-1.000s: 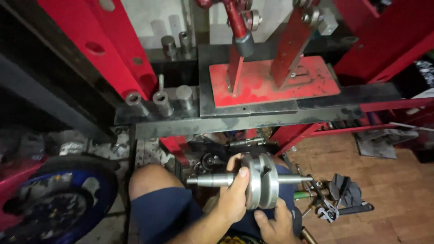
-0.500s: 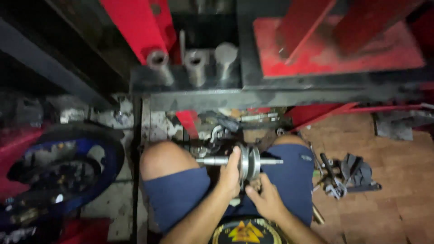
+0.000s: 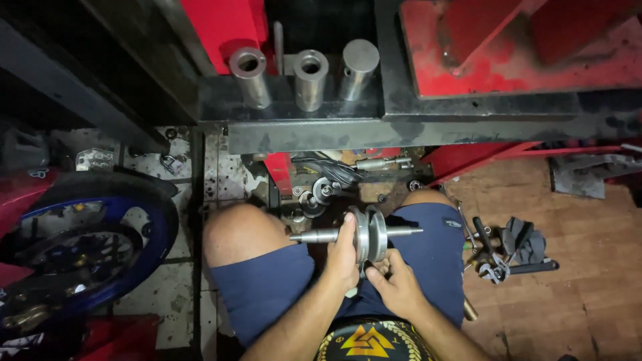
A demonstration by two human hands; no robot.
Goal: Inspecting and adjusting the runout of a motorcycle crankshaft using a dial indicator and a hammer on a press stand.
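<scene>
A seated person's left hand (image 3: 344,257) and right hand (image 3: 396,286) clamp a steel crankshaft (image 3: 364,234) between both knees — best kept level, shaft ends clear.

shiny bare-metal crankshaft (image 3: 364,234); red-painted, scuffed press plate (image 3: 508,67); matt wooden floor (image 3: 588,287).

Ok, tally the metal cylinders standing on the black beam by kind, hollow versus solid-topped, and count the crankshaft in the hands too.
Hollow sleeves: 2, left sleeve and middle sleeve
Solid-topped cylinder: 1
Crankshaft, held by the left hand and right hand: 1
Total: 4
</scene>
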